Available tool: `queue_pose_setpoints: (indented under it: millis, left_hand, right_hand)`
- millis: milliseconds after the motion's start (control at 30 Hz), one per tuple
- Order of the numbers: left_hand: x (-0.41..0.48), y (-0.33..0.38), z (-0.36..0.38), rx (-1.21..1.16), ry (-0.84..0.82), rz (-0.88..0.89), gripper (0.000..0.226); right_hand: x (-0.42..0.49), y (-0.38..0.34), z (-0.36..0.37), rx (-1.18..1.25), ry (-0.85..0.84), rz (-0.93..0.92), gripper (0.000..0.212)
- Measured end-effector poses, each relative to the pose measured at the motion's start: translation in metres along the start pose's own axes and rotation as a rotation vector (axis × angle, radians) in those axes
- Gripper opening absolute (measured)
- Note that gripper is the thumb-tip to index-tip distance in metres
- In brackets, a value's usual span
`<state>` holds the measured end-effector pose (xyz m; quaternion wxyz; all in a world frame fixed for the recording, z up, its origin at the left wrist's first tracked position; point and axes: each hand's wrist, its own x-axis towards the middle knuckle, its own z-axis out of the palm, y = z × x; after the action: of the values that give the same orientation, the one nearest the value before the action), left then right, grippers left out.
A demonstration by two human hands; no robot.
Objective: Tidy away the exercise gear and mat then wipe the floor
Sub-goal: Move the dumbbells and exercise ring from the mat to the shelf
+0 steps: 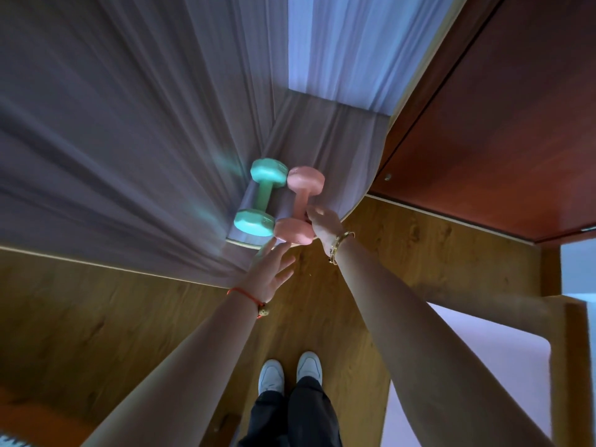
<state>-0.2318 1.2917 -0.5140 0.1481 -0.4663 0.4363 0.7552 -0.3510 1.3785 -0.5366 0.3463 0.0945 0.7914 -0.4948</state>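
At 9 o'clock the grey curtain [129,140] hangs in soft folds and drapes over the ledge [245,244] where the gear lies. The green dumbbell [262,196] lies on that ledge just left of centre, nothing holding it, its far head up against the cloth. Your left grip [269,275] comes in from 7 o'clock with its fingers spread and straight and holds nothing. One fingertip is right at the near head of the pink dumbbell [301,196], though you cannot tell whether it touches.

The pink one lies just beside the green at its 3 o'clock, the two roughly parallel and their far heads close together. Your right grip [324,222] is at the lower end of the pink handle, at about 4 o'clock from it. The fingers are blurred, so you cannot tell whether they wrap the bar or only rest against it. At 2 o'clock stands the red-brown cabinet [500,124], with wooden floor [129,317] below.

Both weights look dense for their size, rigid, and matte-coated, so probably not slippery. Their faceted heads should keep them from rolling. Take each by the middle of the bar with a full wrap, not by a head, and watch that the loose curtain does not catch.
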Motion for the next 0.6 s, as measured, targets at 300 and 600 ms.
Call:
queue_pose_setpoints:
  millis: [300, 600]
  left_hand:
    - [-0.037, -0.03, 0.024, 0.185, -0.118, -0.039, 0.048]
    - [-0.078, -0.077, 0.068, 0.44, -0.32, -0.074, 0.04]
  right_hand:
    - [-0.083, 0.064, -0.035, 0.383, 0.154, 0.115, 0.041]
    - [-0.186, 0.146, -0.075, 0.748, 0.37, 0.189, 0.042]
